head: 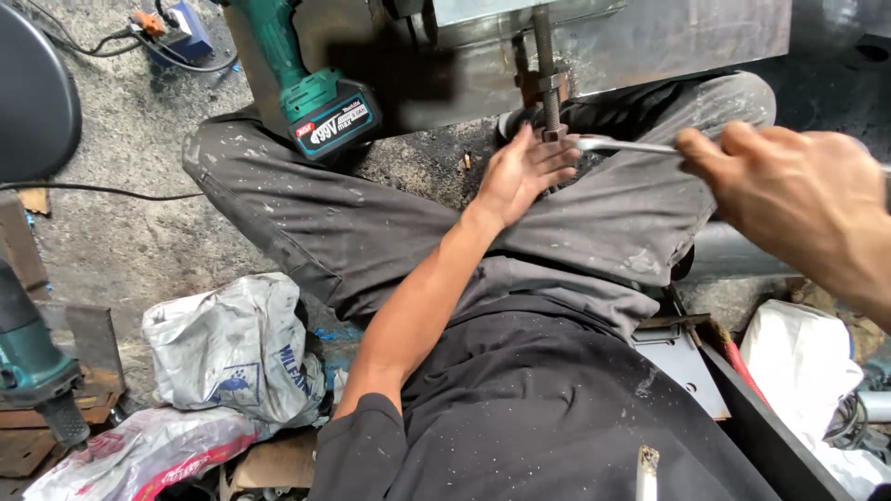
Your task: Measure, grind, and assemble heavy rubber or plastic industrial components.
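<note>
I lie on my back under a steel structure (668,32). A threaded rod (546,65) hangs down from it with a nut at its lower end. My left hand (529,172) reaches up, fingers spread, touching the rod's lower end beside the nut. My right hand (789,190) grips the handle of a silver wrench (617,144), whose head sits on the nut. A green cordless power tool (311,88) with a battery pack rests on my raised knee at the upper left.
A crumpled white plastic bag (232,348) lies on the ground at the left, with another green tool (32,362) at the far left edge. A black metal tray (770,436) and white bag (798,357) sit at right. A cigarette tip (647,468) pokes up bottom centre.
</note>
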